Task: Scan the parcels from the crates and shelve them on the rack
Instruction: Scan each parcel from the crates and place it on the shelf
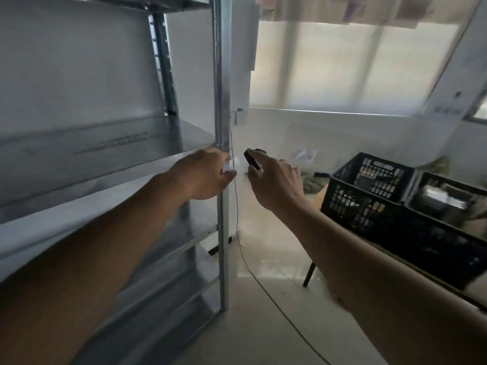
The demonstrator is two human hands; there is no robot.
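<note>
At the rack's (222,106) front post, my left hand (204,175) has its grip pinched on a small white tag (233,163), while my right hand (276,183) holds a black scanner (251,160) just beside it. Two black crates (369,196) with parcels sit on the worktop (395,252) to my right.

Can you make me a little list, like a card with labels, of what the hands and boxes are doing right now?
left hand: at the rack's front post, pinching something small and white, too blurred to name
right hand: holds a small black scanner beside the post
rack: metal
crates: two black ones, side by side, with things inside
cable: thin, hanging down to the floor
</note>
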